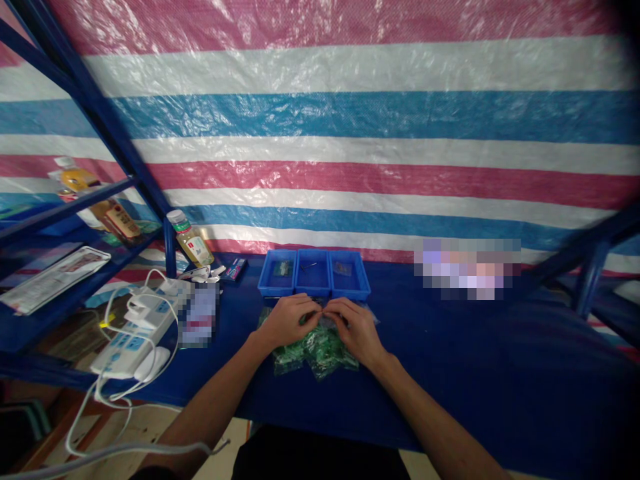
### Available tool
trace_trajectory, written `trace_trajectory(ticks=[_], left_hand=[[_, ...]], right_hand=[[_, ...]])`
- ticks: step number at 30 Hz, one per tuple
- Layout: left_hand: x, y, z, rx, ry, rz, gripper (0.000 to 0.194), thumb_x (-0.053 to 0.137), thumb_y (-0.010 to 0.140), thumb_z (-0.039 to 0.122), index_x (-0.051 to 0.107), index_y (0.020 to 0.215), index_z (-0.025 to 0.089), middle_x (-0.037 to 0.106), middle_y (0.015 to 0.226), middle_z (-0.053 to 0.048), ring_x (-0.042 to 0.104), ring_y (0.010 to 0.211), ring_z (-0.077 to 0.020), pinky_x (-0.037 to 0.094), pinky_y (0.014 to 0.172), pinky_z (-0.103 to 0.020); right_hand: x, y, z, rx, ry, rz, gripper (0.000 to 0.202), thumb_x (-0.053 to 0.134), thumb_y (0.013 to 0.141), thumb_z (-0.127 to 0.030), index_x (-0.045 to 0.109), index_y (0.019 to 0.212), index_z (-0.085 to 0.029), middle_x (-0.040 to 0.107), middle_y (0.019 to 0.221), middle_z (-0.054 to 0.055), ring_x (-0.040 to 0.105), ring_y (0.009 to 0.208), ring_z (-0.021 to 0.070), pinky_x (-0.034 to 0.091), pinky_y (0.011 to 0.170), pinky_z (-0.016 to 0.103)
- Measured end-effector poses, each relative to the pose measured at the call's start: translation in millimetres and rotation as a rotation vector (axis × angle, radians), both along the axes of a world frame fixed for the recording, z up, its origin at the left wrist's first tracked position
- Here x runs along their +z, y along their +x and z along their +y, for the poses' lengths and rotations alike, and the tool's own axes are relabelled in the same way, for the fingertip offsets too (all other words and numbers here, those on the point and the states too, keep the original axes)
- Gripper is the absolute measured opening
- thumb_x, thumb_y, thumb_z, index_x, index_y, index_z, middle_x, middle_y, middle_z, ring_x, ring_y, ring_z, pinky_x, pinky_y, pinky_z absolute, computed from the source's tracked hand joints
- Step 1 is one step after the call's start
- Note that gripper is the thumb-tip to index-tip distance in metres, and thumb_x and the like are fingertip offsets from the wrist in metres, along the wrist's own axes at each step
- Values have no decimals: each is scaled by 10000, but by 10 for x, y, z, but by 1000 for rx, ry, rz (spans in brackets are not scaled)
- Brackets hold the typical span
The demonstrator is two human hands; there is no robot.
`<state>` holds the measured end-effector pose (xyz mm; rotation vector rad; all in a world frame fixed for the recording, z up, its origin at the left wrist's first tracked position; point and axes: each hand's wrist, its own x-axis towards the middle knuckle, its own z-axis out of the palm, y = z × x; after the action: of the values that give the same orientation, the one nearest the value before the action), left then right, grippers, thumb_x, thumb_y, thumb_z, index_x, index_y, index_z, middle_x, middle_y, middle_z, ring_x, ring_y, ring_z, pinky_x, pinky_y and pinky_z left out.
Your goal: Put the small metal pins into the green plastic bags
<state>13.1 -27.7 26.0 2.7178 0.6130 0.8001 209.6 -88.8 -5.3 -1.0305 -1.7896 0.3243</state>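
Left hand (pixel 290 322) and right hand (pixel 354 331) meet over green packets (pixel 321 353) on blue surface (pixel 425 380). Both sets of fingers (pixel 336 307) drawn together; grasped item, if any, indiscernible. Blue bins (pixel 313 291) at packets' 12 o'clock.

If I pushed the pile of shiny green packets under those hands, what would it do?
The green packets would probably slide over each other, since they lie overlapping in a loose heap. They look shiny and crinkled, like thin plastic, so they'd likely feel slippery and their edges might bend easily.
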Motion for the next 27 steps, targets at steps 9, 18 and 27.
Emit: trace_trajectory(ticks=[9, 18, 27], left_hand=[[48, 2, -10, -16, 10, -15, 194, 539, 979, 179, 685, 854, 153, 705, 809, -45, 619, 753, -147, 473, 730, -273], [42, -4, -9, -28, 28, 4, 194, 538, 970, 158, 668, 826, 158, 692, 794, -38, 610, 740, -138, 456, 717, -261], [8, -23, 8, -13, 16, 1, 140, 565, 935, 130, 678, 857, 159, 690, 791, -32, 610, 741, -143, 458, 718, -261]], right_hand=[[16, 10, -3, -10, -26, -18, 173, 527, 1009, -177, 691, 993, -230, 700, 975, 57, 681, 904, 203, 540, 836, 332], [3, 25, 9, -48, -104, -76, 142, 545, 1012, -206, 660, 931, -225, 684, 916, 37, 660, 826, 189, 510, 790, 317], [8, 31, -9, -6, -96, -136, 149, 497, 1014, -176, 625, 1060, -238, 676, 964, 48, 658, 855, 198, 507, 782, 310]])
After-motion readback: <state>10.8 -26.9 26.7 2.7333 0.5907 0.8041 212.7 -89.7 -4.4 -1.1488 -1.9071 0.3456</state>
